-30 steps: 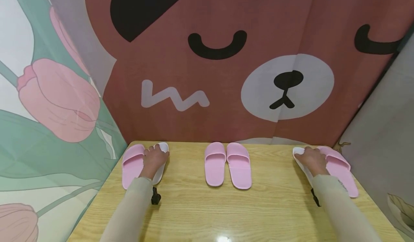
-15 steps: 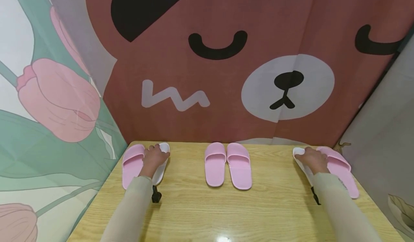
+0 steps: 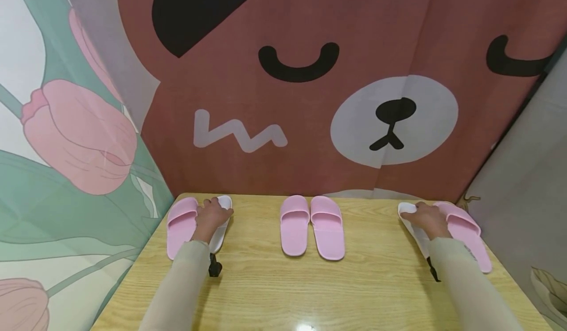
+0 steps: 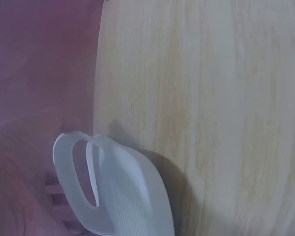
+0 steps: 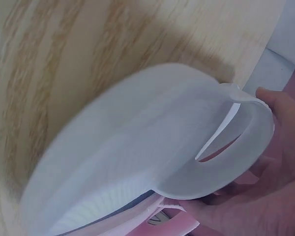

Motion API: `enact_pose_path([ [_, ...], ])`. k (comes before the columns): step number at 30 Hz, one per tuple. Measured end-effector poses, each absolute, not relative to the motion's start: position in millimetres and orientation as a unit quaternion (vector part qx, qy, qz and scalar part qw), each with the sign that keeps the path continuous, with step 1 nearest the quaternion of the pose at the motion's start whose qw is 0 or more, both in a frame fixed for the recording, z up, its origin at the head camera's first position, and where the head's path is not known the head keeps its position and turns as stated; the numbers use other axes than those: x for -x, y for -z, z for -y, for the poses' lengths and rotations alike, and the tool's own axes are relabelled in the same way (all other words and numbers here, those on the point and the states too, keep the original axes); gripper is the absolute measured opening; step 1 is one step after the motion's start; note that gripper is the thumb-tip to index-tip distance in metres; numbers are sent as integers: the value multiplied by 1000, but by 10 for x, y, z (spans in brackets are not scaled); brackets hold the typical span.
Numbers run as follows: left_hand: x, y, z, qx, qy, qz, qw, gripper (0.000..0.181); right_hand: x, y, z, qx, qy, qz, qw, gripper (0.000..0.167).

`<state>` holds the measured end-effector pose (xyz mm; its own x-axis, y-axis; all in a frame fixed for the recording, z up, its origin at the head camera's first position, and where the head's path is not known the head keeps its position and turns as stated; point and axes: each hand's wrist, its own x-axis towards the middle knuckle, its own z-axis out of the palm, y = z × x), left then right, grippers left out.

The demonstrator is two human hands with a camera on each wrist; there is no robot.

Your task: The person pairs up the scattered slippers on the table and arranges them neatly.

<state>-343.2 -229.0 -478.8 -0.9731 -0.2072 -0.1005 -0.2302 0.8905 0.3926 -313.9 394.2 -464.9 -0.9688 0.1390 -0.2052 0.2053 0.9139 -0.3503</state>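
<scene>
At the left end of the wooden table my left hand (image 3: 212, 219) grips the strap end of a white slipper (image 3: 219, 238), beside a pink slipper (image 3: 179, 231). The left wrist view has that white slipper (image 4: 132, 191) tilted, with fingers partly hidden behind its strap. On the right, my right hand (image 3: 427, 219) holds another white slipper (image 3: 407, 208), left of a pink slipper (image 3: 470, 237). In the right wrist view, the thumb and fingers of my right hand (image 5: 270, 196) are round the strap end of this slipper (image 5: 118, 142), which is tilted.
Two pink slippers (image 3: 294, 232) (image 3: 329, 235) lie side by side at the middle of the table's back edge. A brown curtain (image 3: 310, 139) with a bear's face rises behind the table (image 3: 301, 291); a tulip-patterned curtain (image 3: 84, 139) hangs at the left, a grey one (image 3: 527, 173) at the right.
My right hand and its white slipper have shifted slightly left, showing more of the slipper beside the hand. My left hand and its slipper have barely moved.
</scene>
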Motion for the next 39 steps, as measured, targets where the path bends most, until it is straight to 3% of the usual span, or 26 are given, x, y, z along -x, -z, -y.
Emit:
enact_pose_path([
  [12,3431,4785,2307,102,-213,-971,30,82,3158,4567,-3951,-78,194,-966,154,100],
  [39,3383,4739,2299,106,-219,-970,15,80,3141,4596,-3961,-72,203,-969,122,103],
])
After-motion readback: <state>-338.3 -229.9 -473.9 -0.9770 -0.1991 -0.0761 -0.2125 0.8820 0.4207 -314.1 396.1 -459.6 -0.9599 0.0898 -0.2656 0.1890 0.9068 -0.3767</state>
